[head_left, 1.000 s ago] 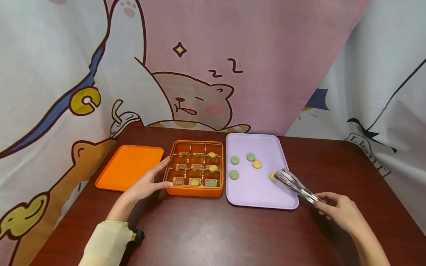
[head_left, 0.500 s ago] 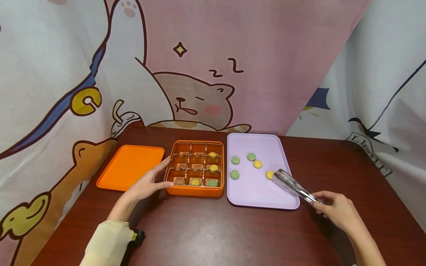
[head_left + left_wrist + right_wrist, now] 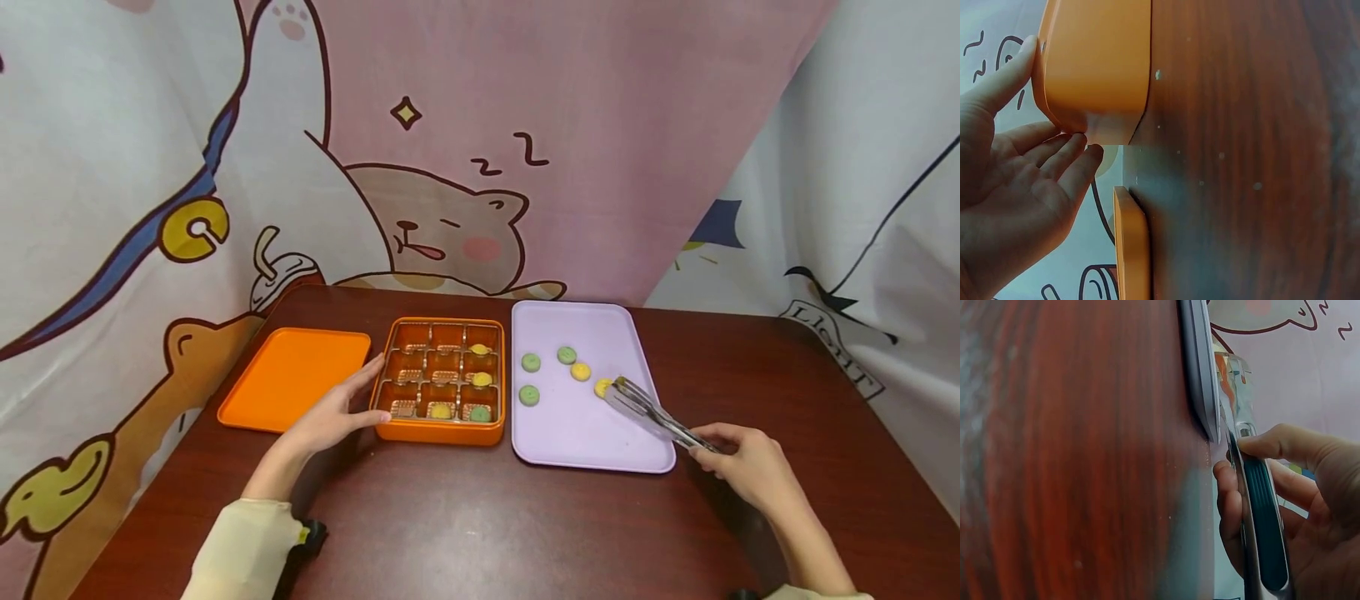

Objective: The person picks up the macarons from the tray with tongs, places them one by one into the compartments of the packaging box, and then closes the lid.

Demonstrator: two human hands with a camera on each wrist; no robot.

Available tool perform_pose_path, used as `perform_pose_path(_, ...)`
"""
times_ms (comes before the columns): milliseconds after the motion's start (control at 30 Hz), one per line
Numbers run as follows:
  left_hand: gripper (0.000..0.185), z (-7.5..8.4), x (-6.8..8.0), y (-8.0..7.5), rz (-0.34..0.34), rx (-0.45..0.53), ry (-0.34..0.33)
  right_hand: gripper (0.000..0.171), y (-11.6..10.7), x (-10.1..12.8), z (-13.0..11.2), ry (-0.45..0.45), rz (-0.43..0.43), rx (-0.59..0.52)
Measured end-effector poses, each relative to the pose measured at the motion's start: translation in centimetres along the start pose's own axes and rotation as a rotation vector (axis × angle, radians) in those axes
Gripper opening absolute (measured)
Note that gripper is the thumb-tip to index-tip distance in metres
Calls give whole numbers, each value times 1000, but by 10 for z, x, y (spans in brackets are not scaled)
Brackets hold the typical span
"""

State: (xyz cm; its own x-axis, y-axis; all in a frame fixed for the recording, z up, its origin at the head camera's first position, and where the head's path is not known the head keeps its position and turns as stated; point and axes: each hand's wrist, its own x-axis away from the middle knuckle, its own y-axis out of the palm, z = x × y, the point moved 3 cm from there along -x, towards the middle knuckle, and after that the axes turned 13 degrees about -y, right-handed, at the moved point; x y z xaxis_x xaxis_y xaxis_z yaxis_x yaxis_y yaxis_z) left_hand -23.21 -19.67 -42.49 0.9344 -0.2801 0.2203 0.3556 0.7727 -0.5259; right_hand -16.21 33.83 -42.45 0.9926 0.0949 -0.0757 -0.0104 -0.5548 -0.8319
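My right hand (image 3: 746,467) grips metal tongs (image 3: 1265,512), thumb on one side and fingers curled on the other. The tongs' tips are at a round yellow sweet (image 3: 603,388) on the lilac tray (image 3: 577,442). My left hand (image 3: 330,421) rests with extended fingers against the near left corner of an orange box (image 3: 438,432), thumb at the front and fingertips along the left side. A clear insert divides the box into compartments. Yellow sweets (image 3: 482,380) lie in three of them, and a green sweet (image 3: 479,413) sits in the near right one.
Another yellow sweet (image 3: 581,372) and three green ones (image 3: 528,395) lie on the tray. An orange lid (image 3: 292,379) lies left of the box. A printed curtain (image 3: 585,167) hangs behind the dark wooden table (image 3: 465,517).
My right hand and the tongs have moved left over the tray. The yellow sweet at the tips has shifted slightly left and toward the back. My left hand has stayed at the box.
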Motion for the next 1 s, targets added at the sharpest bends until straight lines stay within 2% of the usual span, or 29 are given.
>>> perform_pose_path(267,87,-2,1,2,-3,13,-9,32,0,-4,2,-10,-5,-44)
perform_pose_path(500,88,1,-1,0,-7,15,-22,39,1,-17,-2,-28,-1,-30)
perform_pose_path(1000,87,0,-1,-1,0,-2,-6,33,7,-29,1,-16,0,-73)
